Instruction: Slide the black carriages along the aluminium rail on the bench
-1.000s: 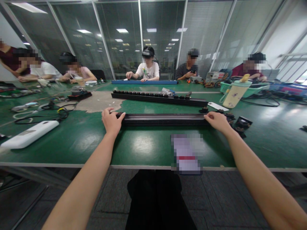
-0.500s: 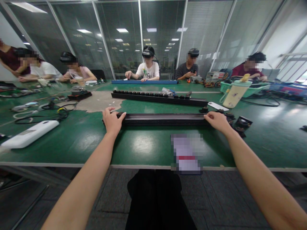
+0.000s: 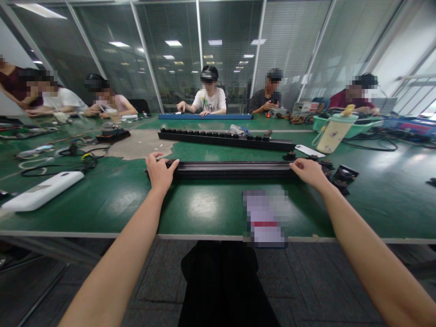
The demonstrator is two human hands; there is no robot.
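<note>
A long black rail with a groove along its top lies crosswise on the green table in front of me. My left hand is closed round its left end, thumb on the near side, over a small dark piece whose kind I cannot make out. At the right end, my right hand pinches the rail between thumb and fingers; the fingertips are partly hidden. Small black parts lie just beyond that hand. Farther back is a second black rail, with a row of black knob-like pieces along its top.
A phone lies at the table's near edge. To the left are a white oblong device and cables. A cream bottle and a green basket stand at right. Across sits a co-worker at a blue bar.
My hands and the rail stay in the same place. Across the table, the co-worker's head and hand at the blue bar have shifted slightly left.
</note>
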